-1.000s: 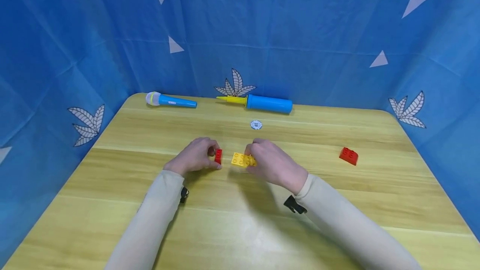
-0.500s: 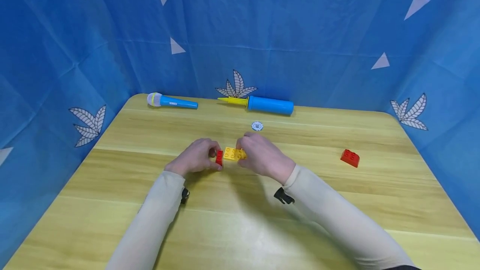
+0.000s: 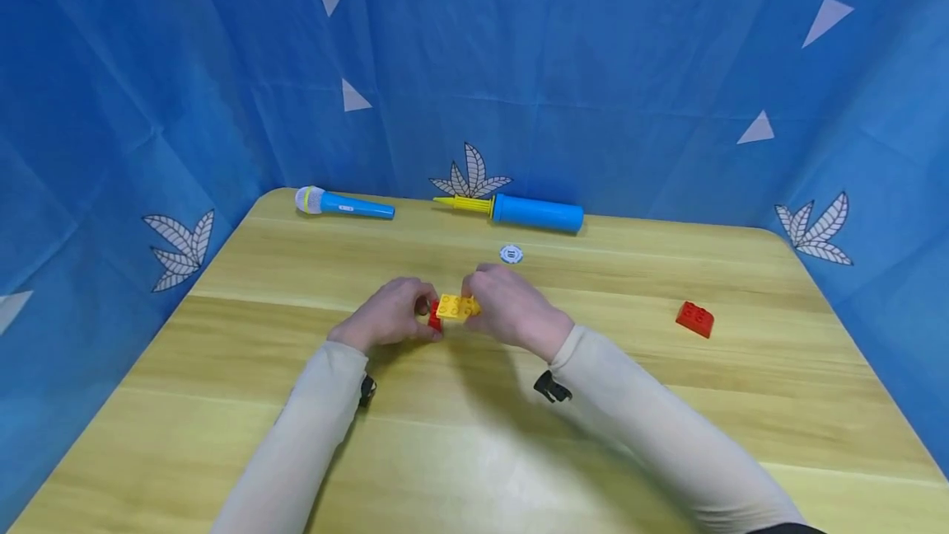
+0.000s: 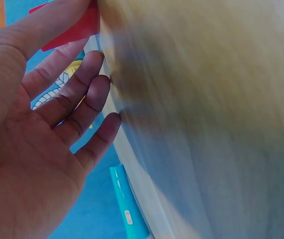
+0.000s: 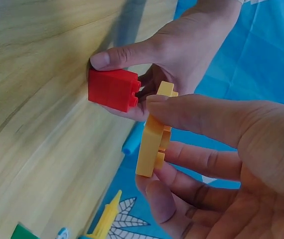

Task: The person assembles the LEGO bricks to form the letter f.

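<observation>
- Placement: red plastic toy block [image 5: 109, 89], studs up, appears to rest on the pale wood-grain table [image 3: 474, 452], near its middle.
- Left hand [image 3: 393, 316]: thumb and finger pinch the red block from opposite sides; the other fingers are slightly spread, tips near the tabletop.
- Right hand [image 3: 511, 311]: pinches a flat yellow plastic brick with two rows of round studs [image 3: 454, 306], raised off the table, studs up.
- Relation: from the head, yellow partly covers red; the right wrist view shows a gap between them.
- Step in hand (judged): bringing yellow over red for joining; not yet seated.
- Next move (judged): calls for lining yellow's underside up with red's studs, then pressing down while the left hand steadies the base. Main risk: a skewed fit.
- Unused: second red plastic brick, studded with a sloped end [image 3: 695, 319], well apart, to the right.
</observation>
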The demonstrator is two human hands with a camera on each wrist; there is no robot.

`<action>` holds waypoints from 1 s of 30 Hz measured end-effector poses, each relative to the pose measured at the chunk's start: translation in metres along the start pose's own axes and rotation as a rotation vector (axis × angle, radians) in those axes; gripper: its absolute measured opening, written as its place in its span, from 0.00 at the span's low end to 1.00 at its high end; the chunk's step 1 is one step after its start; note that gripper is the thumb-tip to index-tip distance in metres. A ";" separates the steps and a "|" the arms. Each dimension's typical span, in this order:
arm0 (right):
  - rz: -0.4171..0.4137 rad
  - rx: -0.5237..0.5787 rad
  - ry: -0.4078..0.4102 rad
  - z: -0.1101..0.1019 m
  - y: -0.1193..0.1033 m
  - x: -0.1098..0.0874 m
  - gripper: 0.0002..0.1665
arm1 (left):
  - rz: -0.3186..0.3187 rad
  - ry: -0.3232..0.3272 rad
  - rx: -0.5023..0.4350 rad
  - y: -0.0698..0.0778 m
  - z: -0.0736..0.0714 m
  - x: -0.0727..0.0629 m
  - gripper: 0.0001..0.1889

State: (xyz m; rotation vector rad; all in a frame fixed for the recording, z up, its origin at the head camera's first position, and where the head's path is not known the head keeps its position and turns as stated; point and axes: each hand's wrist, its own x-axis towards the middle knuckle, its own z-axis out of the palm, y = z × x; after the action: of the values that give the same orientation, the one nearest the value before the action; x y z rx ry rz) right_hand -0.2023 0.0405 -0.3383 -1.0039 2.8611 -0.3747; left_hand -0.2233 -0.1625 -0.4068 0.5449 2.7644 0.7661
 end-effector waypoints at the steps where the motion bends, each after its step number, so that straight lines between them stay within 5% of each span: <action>1: -0.002 0.000 -0.002 0.000 -0.001 0.001 0.16 | 0.001 0.002 0.004 0.000 0.000 0.000 0.17; 30: -0.020 0.021 -0.027 0.019 -0.008 0.026 0.15 | 0.024 0.011 0.024 -0.001 0.002 -0.001 0.18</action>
State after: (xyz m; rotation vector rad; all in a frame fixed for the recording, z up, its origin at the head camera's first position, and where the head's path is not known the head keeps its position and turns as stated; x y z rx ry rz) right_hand -0.2148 0.0148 -0.3542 -1.0260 2.8191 -0.3884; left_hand -0.2218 -0.1627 -0.4086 0.5808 2.7853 0.7435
